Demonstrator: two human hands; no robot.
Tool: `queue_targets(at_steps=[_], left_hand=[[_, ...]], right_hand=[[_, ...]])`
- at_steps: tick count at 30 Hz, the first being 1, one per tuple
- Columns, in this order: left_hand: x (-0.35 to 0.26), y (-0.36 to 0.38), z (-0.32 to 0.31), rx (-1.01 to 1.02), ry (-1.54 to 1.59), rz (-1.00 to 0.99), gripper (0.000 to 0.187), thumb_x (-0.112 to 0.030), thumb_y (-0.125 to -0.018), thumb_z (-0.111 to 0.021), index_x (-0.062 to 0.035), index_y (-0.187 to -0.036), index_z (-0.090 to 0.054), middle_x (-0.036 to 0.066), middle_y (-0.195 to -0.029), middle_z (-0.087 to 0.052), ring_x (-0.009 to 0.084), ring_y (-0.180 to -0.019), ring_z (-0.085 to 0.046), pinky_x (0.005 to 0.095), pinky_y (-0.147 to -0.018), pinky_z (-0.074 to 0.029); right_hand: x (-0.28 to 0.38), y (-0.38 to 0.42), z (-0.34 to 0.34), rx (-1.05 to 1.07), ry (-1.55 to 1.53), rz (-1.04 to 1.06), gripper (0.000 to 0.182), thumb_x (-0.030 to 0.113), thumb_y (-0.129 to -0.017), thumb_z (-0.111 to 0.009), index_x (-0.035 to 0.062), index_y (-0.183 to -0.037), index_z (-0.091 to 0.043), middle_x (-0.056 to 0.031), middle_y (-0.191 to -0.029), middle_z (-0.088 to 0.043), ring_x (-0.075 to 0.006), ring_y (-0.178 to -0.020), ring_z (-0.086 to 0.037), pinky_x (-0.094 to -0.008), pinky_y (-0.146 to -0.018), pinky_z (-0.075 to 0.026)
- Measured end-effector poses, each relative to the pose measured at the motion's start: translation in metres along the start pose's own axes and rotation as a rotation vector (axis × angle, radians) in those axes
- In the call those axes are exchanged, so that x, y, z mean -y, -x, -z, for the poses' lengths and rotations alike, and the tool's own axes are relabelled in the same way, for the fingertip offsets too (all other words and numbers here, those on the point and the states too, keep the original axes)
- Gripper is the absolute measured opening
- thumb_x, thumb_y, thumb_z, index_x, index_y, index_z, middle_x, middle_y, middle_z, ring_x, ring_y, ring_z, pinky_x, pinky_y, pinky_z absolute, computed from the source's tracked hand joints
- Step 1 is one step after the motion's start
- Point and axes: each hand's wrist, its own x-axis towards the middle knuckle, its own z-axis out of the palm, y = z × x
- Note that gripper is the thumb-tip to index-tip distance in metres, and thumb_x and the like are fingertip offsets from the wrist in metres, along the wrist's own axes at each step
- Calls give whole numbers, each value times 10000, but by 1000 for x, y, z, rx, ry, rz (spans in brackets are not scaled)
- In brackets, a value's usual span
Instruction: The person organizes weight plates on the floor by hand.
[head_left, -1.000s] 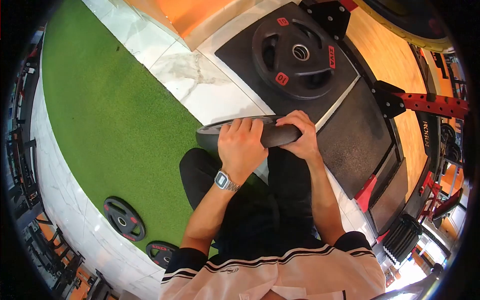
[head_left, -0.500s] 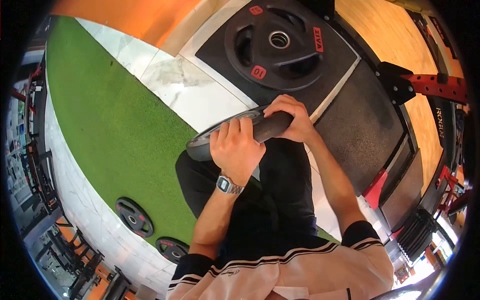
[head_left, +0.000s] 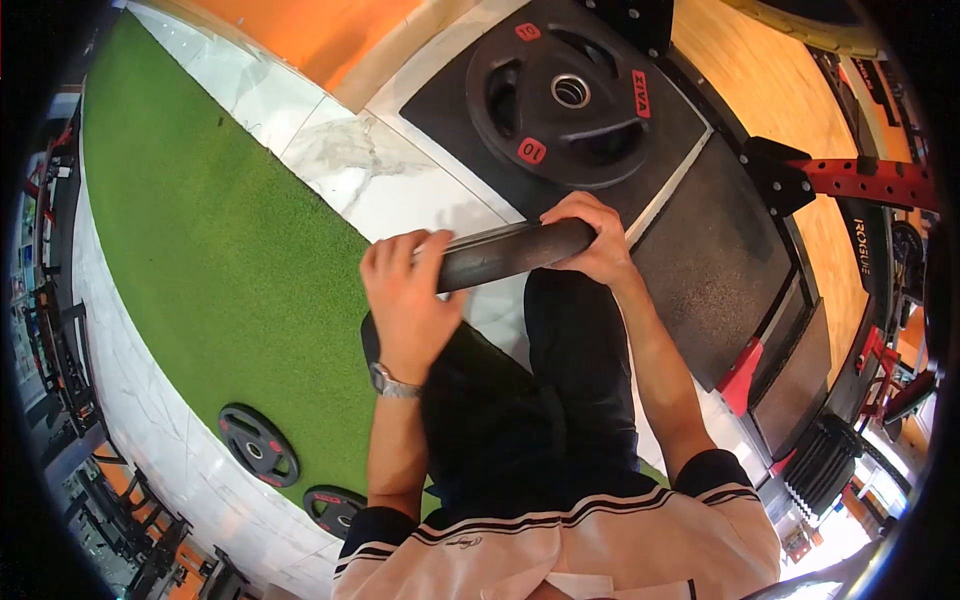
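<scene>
A black weight plate (head_left: 515, 254) is held between my two hands in front of my knees, seen nearly edge-on. My left hand (head_left: 405, 290), with a metal watch on the wrist, wraps around the plate's left end. On its right end my right hand (head_left: 592, 240) is closed, fingers over the rim. Just beyond, a larger black weight plate (head_left: 545, 95) with red "10" and "ZIVA" labels lies flat on a black rubber mat (head_left: 440, 105). The held plate's face is mostly hidden.
Two smaller weight plates, one (head_left: 258, 446) and another (head_left: 333, 510), lie at the lower left by the edge of green turf (head_left: 220, 250). A red and black rack part (head_left: 860, 180) juts in at the right. White marble tile (head_left: 350, 170) runs between turf and mat.
My left hand has shifted left to the plate's end. The plate has turned from showing some of its face to nearly edge-on.
</scene>
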Motion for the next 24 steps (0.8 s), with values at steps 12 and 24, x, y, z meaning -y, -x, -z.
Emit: queue_targets(at_steps=[12,24], left_hand=[[18,8,-31,17,262,109,416,-144,-584,-864,-99,-931,-639,77,-917,-630,321,-887,-607,435,-776,-458],[16,7,-26,14,279,22,522,-144,-653,-894,-56,-1080,-606,118,-1036,-636,343,-988,-617,434,-840,-500]], right_hand=[[24,4,31,129,47,-146,497,39,-592,-907,79,-1044,-704,-49,-1048,-671,-249,-1020,-650,-350,-926,-489],[51,-11,0,60,438,141,364,98,-596,-825,124,-918,-658,-32,-843,-680,-276,-813,-680,-394,-748,-533]])
